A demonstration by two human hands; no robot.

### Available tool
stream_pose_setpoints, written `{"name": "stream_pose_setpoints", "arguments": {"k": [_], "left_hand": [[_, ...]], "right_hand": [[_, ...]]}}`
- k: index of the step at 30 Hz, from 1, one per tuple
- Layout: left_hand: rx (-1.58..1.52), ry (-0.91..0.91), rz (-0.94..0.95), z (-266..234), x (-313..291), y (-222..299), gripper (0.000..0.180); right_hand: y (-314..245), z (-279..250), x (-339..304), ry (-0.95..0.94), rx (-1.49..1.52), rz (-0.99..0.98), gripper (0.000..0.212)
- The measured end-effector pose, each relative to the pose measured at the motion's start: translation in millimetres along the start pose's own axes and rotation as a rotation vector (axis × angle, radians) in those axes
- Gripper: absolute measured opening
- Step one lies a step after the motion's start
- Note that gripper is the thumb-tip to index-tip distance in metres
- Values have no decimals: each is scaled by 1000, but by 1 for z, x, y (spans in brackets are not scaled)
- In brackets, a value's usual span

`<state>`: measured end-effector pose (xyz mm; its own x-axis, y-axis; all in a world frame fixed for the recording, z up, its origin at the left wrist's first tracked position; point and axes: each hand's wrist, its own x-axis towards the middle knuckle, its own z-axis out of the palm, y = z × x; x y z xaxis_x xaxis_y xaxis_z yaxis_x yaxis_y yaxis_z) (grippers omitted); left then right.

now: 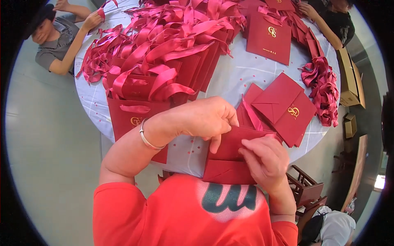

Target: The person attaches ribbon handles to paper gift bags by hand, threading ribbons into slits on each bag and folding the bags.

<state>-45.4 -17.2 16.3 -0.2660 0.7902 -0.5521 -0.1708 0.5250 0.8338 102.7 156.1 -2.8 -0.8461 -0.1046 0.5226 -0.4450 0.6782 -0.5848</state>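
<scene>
A dark red paper gift bag (225,144) lies flat at the table's near edge, its folded bottom toward me. At its upper edge, my left hand (207,117) pinches the bag, thumb and index finger together. My right hand (267,158) grips the bag's right side with bent fingers, a bit of pink ribbon showing by the knuckles. A pink ribbon strip (251,112) stands up just beyond the bag. Right behind it lie flat red bags (287,108) with a gold emblem, fanned over each other. What the fingertips hold underneath is hidden.
Many red bags with pink ribbon handles (164,69) crowd the left and far table. Bundled ribbons (324,92) lie at the right edge of the white tablecloth (230,76). Two people work across the table. Cardboard boxes (349,82) and a wooden chair (303,186) stand at right.
</scene>
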Motion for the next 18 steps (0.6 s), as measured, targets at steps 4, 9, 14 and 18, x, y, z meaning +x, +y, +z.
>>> {"name": "stream_pose_setpoints", "arguments": {"k": [4, 9, 14, 18], "left_hand": [[76, -6, -3, -1, -1, 2, 17], [58, -2, -7, 2, 0, -2, 17], [116, 18, -6, 2, -4, 3, 18], [126, 33, 5, 3, -4, 1, 18]], "right_hand": [[6, 11, 2, 38, 50, 80, 21], [7, 13, 3, -47, 202, 351, 13], [10, 16, 1, -16, 159, 271, 15], [10, 16, 0, 29, 40, 103, 17]]}}
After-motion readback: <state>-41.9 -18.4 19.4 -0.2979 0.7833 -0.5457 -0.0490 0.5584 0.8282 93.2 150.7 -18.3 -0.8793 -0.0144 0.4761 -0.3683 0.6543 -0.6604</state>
